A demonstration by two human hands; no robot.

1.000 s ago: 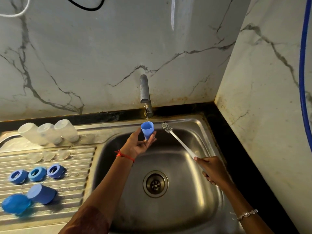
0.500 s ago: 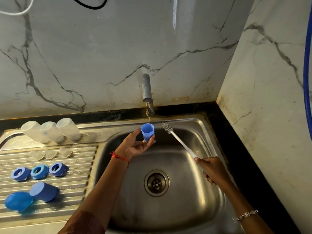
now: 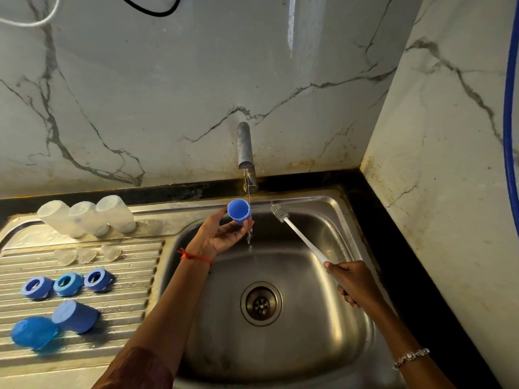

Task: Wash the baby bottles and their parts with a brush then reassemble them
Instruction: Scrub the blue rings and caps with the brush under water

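My left hand [image 3: 222,237] holds a small blue bottle cap [image 3: 238,211] under the tap [image 3: 245,153], at the edge of a thin stream of water. My right hand [image 3: 356,282] grips the white handle of a bottle brush [image 3: 297,234], whose bristle head points up beside the cap without touching it. On the draining board lie three clear bottles [image 3: 87,217], three clear teats [image 3: 84,254], three blue collar rings [image 3: 67,283] and two more blue caps [image 3: 56,324].
The steel sink [image 3: 295,346] with its drain [image 3: 261,303] lies below both hands. A ribbed draining board [image 3: 134,265] is on the left. Marble walls stand behind and to the right, with a blue hose [image 3: 509,108] at the far right.
The water stream now runs past the cap's right edge and over my left fingers. Both hands have stayed almost where they were.
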